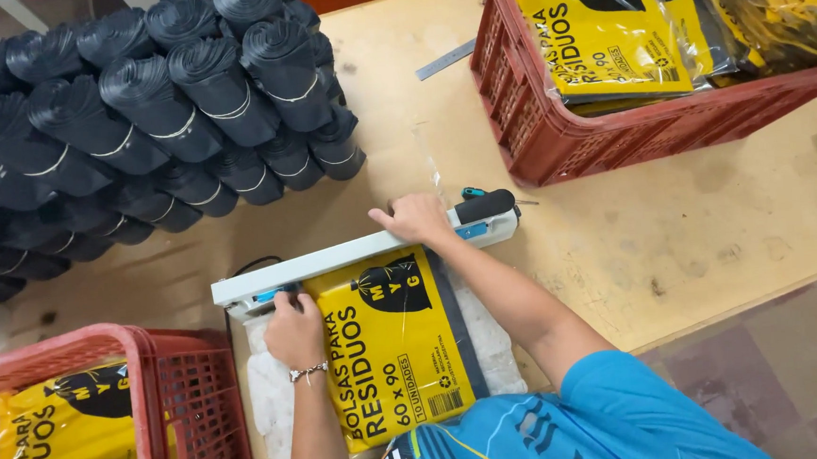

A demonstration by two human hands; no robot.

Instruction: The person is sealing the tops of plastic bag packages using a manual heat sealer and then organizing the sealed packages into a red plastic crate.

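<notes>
Your pale wooden tabletop (711,230) carries everything here, and the biggest thing on it is the stack of rolled black plastic bags bound with thin bands (137,123) at the far left, which I judge to be stock waiting its turn. Next in size are the two red plastic lattice crates: the one at the far right (610,132) is filled with flat yellow packets, and the one at your near left (192,403) also holds yellow packets, so a fair share of the batch looks finished, though the stack says plenty is left. Between the crates lies the long white impulse sealer with a black handle knob (363,251), its arm pressed down across the mouth of the yellow printed plastic packet with a black bag picture (392,344), which rests on a white padded cloth (272,398). The packet's open end sits under the sealer bar, its body stretching back toward you; I judge the seal is being made right now, and putting the packet in a crate remains. Your right hand (417,219) lies flat on the sealer arm near the knob, its grip open and pressing rather than closed round anything. Your left hand (294,333) rests at the packet's top left corner, just under the bar, fingers curled onto the edge to pin it in place.
</notes>
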